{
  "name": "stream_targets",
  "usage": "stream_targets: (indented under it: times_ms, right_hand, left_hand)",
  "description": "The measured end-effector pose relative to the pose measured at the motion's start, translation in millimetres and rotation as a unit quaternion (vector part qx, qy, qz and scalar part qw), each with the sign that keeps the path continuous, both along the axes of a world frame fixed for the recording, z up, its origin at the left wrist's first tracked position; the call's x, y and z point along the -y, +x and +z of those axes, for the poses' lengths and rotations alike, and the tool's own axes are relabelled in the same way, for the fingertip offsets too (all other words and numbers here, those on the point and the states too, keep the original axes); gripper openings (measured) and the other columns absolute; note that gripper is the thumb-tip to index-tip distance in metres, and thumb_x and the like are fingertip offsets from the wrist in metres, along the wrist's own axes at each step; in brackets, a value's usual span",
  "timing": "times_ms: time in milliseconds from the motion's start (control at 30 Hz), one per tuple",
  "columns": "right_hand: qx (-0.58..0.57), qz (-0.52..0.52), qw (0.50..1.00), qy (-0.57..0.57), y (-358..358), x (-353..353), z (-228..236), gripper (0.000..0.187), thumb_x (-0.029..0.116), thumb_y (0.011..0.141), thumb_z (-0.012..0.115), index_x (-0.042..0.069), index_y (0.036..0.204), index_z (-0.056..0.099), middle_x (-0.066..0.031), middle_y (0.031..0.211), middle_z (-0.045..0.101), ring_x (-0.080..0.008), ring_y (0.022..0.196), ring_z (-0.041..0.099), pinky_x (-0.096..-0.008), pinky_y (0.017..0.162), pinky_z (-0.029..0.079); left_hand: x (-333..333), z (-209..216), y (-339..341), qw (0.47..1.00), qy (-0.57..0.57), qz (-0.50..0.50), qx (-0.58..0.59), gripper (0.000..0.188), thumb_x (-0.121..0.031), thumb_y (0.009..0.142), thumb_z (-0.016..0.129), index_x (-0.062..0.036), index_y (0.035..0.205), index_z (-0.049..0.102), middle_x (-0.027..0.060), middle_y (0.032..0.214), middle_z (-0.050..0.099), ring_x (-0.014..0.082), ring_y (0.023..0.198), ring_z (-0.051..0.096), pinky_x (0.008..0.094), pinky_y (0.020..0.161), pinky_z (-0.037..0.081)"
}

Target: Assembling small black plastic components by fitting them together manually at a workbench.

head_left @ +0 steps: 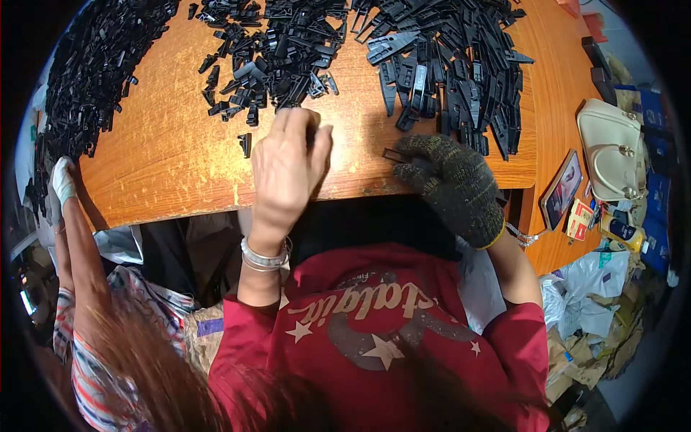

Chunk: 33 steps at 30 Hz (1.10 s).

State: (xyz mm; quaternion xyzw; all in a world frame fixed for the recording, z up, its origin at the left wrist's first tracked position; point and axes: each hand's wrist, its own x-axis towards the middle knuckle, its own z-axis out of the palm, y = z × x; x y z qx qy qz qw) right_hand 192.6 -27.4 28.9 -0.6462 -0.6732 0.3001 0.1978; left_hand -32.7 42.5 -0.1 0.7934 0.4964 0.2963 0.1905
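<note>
My left hand (284, 162) is bare, with bracelets at the wrist. It hovers over the table beside the near edge of a pile of small black plastic clip-like pieces (299, 43). Its fingers curl downward, slightly blurred, and whatever lies under the fingertips is hidden. A dark knit glove with a yellow cuff covers my right hand (457, 187) at the table's front edge. Between its thumb and fingers is a narrow black plastic piece (393, 155), its end sticking out leftward. One loose black piece (245, 145) lies left of my left hand.
Long tapered black plastic parts (461, 72) are heaped at the right of the wooden table (173, 158). Another dark pile (93, 72) fills the far left, where a co-worker's gloved hand (63, 180) rests. A cream handbag (608, 147) and a phone (561, 189) lie at right.
</note>
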Motion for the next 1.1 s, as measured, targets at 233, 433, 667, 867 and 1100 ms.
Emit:
stream_targets:
  times_ms: [233,433,667,867,1100]
  right_hand:
    - [-0.041,-0.011,0.999,0.021,1.9,0.2,2.2,0.031,0.027,0.084,0.07,0.01,0.109,0.069,-0.0129,0.095,0.068,-0.0304,0.084,0.066,-0.041,0.073,0.051]
    - [0.05,0.094,0.989,0.1,0.3,-12.1,5.2,0.028,0.025,0.086,0.067,0.009,0.109,0.068,-0.0112,0.095,0.067,-0.0307,0.087,0.064,-0.041,0.076,0.05]
    - [0.144,0.186,0.959,0.158,6.2,-19.5,1.0,0.03,0.024,0.09,0.061,0.005,0.113,0.061,-0.0131,0.097,0.064,-0.029,0.089,0.062,-0.0417,0.074,0.048]
    - [0.187,0.218,0.955,0.078,-7.9,-31.8,28.6,0.033,0.026,0.092,0.057,0.004,0.115,0.059,-0.013,0.095,0.061,-0.0299,0.088,0.061,-0.0422,0.073,0.048]
    - [0.176,0.23,0.954,0.073,2.8,-28.5,12.8,0.032,0.024,0.091,0.058,0.005,0.118,0.059,-0.0105,0.104,0.064,-0.029,0.093,0.062,-0.0421,0.077,0.049]
  left_hand:
    - [6.7,-7.6,22.2,0.968,-0.061,-0.156,0.185,0.009,0.002,0.081,0.067,0.004,0.088,0.061,0.0155,0.085,0.057,0.0336,0.069,0.061,0.0378,0.062,0.049]
    - [6.9,-6.2,24.1,0.975,-0.082,-0.14,0.154,0.006,-0.002,0.084,0.065,0.0027,0.087,0.063,0.0141,0.086,0.056,0.0344,0.07,0.061,0.0394,0.062,0.048]
    - [5.4,-9.4,24.0,0.974,-0.063,-0.149,0.161,0.007,-0.003,0.082,0.067,0.0019,0.086,0.063,0.0132,0.085,0.055,0.0338,0.068,0.059,0.0403,0.062,0.047]
    - [6.3,-12.4,22.0,0.977,-0.052,-0.143,0.149,0.014,0.004,0.079,0.069,0.0048,0.091,0.062,0.0148,0.087,0.058,0.0306,0.074,0.061,0.0359,0.064,0.049]
    - [7.5,-9.8,23.8,0.98,-0.074,-0.134,0.13,0.017,0.003,0.078,0.071,0.0025,0.092,0.063,0.0147,0.089,0.058,0.0323,0.075,0.062,0.0371,0.065,0.049]
